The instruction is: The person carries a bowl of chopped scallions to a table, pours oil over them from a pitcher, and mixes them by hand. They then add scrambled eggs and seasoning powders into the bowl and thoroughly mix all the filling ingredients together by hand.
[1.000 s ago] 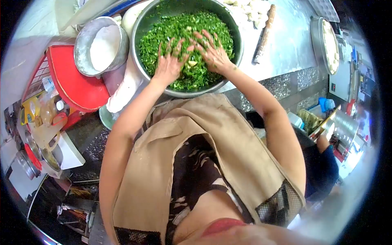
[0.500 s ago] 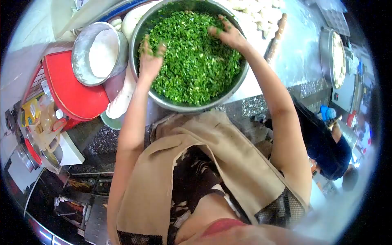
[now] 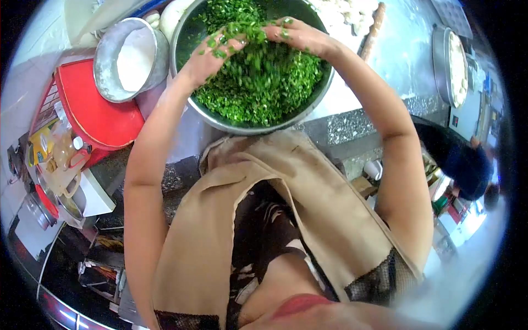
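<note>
A large metal bowl [image 3: 254, 131] holds finely chopped green leaves [image 3: 247, 107], which look like chives or scallion greens. Both hands are over the bowl, raised above the heap, with a clump of greens between them. My left hand [image 3: 212, 59] curls around the clump from the left, bits of leaf stuck to its fingers. From the right, my right hand [image 3: 300, 37] meets it, fingertips close to the left ones. Loose greens are dropping from under the fingers, blurred by motion. The fingers partly hide how much each hand holds.
Left of the bowl stands a metal pot [image 3: 102, 71] of white powder beside a red lid [image 3: 93, 110]. To the right lie a rolling pin [image 3: 374, 32] and dough pieces [image 3: 352, 14]. A round pan [image 3: 443, 66] sits farther right, and a person in dark clothing [image 3: 467, 162] is beyond.
My hands have come from opposite sides of the bowl to its middle, lifting a clump of greens between them. Some greens now fall. The person at right has shifted in view.
</note>
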Motion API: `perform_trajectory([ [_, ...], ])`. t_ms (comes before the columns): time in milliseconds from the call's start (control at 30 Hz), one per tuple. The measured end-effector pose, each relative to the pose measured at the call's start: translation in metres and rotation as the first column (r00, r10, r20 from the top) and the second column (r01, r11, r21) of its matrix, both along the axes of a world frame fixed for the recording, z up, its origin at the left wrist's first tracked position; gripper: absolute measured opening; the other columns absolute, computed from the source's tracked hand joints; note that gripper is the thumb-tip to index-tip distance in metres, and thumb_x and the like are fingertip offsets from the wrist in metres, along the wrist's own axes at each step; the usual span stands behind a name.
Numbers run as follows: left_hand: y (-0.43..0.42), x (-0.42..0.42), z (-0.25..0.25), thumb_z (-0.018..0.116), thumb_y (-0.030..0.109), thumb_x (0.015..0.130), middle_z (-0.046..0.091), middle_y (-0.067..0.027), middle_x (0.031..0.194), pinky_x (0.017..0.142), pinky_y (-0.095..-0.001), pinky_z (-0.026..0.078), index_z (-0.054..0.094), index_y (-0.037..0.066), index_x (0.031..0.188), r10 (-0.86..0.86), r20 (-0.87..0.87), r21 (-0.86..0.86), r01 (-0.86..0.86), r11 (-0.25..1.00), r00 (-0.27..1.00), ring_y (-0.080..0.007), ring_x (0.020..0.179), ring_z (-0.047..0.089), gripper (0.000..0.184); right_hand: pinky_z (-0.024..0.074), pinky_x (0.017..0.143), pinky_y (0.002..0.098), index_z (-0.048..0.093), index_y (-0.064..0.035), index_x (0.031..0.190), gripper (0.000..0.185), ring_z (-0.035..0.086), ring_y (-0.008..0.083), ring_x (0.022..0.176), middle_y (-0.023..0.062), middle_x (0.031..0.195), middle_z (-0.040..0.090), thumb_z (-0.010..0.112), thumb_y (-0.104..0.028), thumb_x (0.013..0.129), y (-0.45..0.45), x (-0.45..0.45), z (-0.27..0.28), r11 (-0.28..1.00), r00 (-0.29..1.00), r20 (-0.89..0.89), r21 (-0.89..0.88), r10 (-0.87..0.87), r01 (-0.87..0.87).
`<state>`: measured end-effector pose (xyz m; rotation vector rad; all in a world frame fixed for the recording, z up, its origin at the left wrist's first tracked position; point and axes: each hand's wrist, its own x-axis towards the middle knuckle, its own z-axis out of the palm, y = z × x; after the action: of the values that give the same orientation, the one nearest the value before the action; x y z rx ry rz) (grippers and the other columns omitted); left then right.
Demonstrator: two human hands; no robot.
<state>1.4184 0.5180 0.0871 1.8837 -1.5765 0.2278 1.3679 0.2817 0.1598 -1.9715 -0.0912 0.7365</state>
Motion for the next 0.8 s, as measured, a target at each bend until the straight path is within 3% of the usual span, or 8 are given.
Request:
perform_trajectory([
  [67, 0.010, -0.014, 0.010, 0.041, 0.005, 0.082, 0.049, -0.0067, 0.117, 0.096, -0.0355, 0.033, 0.047, 0.006, 0.114, 0.042, 0.147, 0.318, -0.088, 0.944, 0.988, -0.0229, 0.112, 0.044, 0.032, 0.0346, 0.093, 0.0307, 0.054, -0.0102, 0.114, 0.046, 0.047, 0.0207, 0.107, 0.0121, 0.115, 0.050, 0.043, -0.044, 0.085, -0.005, -0.023, 0.001, 0.999, 0.998, 0.041, 0.014, -0.051, 0.050],
  [133, 0.009, -0.023, 0.034, 0.041, 0.007, 0.085, 0.047, -0.0056, 0.120, 0.094, -0.0327, 0.033, 0.043, 0.008, 0.118, 0.191, -0.818, 0.220, -0.012, 0.976, 0.542, -0.0218, 0.114, 0.041, 0.034, 0.0329, 0.095, 0.0331, 0.055, -0.0143, 0.112, 0.044, 0.045, 0.0214, 0.110, 0.0113, 0.119, 0.048, 0.043, -0.046, 0.084, -0.014, -0.042, 0.005, 0.966, 0.966, 0.009, 0.009, -0.260, 0.260],
  [200, 0.033, -0.013, -0.011, 0.044, 0.032, 0.083, 0.048, -0.0067, 0.119, 0.094, -0.0310, 0.033, 0.041, 0.010, 0.121, 0.333, -0.580, 0.341, -0.149, 0.928, 0.743, -0.0206, 0.112, 0.043, 0.044, 0.0292, 0.098, 0.0366, 0.044, -0.0181, 0.123, 0.052, 0.042, 0.0212, 0.114, 0.0107, 0.123, 0.045, 0.042, -0.051, 0.082, -0.025, -0.049, -0.012, 0.889, 0.894, -0.009, -0.105, -0.448, 0.445],
  [300, 0.018, -0.009, -0.025, 0.037, 0.051, 0.084, 0.049, -0.0116, 0.116, 0.084, -0.0406, 0.043, 0.041, 0.010, 0.121, 0.156, -0.764, 0.435, -0.321, 0.841, -0.627, -0.0245, 0.101, 0.051, 0.056, 0.0313, 0.095, 0.0380, 0.029, -0.0142, 0.132, 0.064, 0.039, 0.0212, 0.116, 0.0104, 0.132, 0.034, 0.038, -0.054, 0.082, -0.059, -0.032, -0.103, 0.678, 0.630, -0.469, 0.087, -0.619, 0.730],
  [400, -0.008, 0.011, -0.070, 0.034, 0.053, 0.083, 0.051, -0.0095, 0.116, 0.084, -0.0439, 0.042, 0.046, 0.008, 0.118, 0.267, -0.716, 0.542, -0.272, 0.795, -0.645, -0.0242, 0.102, 0.052, 0.059, 0.0138, 0.103, 0.0446, 0.018, -0.0175, 0.135, 0.068, 0.016, 0.0257, 0.128, 0.0104, 0.140, 0.018, 0.030, -0.059, 0.083, -0.041, 0.005, -0.137, 0.830, 0.808, -0.297, 0.081, -0.509, 0.552],
  [633, -0.008, 0.035, -0.037, 0.048, 0.043, 0.082, 0.055, -0.0068, 0.109, 0.077, -0.0366, 0.048, 0.049, 0.011, 0.117, 0.174, -0.906, 0.240, -0.132, 0.962, -0.386, -0.0196, 0.093, 0.057, 0.048, 0.0397, 0.082, 0.0337, 0.047, -0.0057, 0.113, 0.039, 0.048, 0.0194, 0.096, 0.0088, 0.108, 0.050, 0.048, -0.027, 0.080, -0.053, 0.056, -0.168, 0.755, 0.978, -0.188, 0.654, 0.090, 0.056],
  [700, -0.014, 0.039, -0.008, 0.049, 0.036, 0.082, 0.058, -0.0060, 0.104, 0.072, -0.0328, 0.050, 0.049, 0.008, 0.115, 0.174, -0.901, 0.167, 0.053, 0.985, -0.398, -0.0168, 0.085, 0.059, 0.043, 0.0471, 0.076, 0.0305, 0.055, -0.0023, 0.106, 0.031, 0.057, 0.0176, 0.087, 0.0084, 0.099, 0.059, 0.053, -0.018, 0.079, -0.065, 0.066, -0.141, 0.800, 0.878, 0.356, 0.394, 0.321, -0.452],
  [800, -0.003, 0.024, -0.020, 0.046, 0.030, 0.084, 0.059, -0.0065, 0.097, 0.065, -0.0294, 0.051, 0.051, 0.008, 0.113, 0.214, -0.958, 0.208, 0.048, 0.977, -0.190, -0.0143, 0.076, 0.059, 0.037, 0.0441, 0.074, 0.0334, 0.053, -0.0025, 0.108, 0.037, 0.055, 0.0253, 0.088, 0.0164, 0.097, 0.056, 0.051, -0.021, 0.075, -0.048, 0.039, -0.094, 0.905, 0.893, 0.295, -0.359, 0.341, -0.227],
])
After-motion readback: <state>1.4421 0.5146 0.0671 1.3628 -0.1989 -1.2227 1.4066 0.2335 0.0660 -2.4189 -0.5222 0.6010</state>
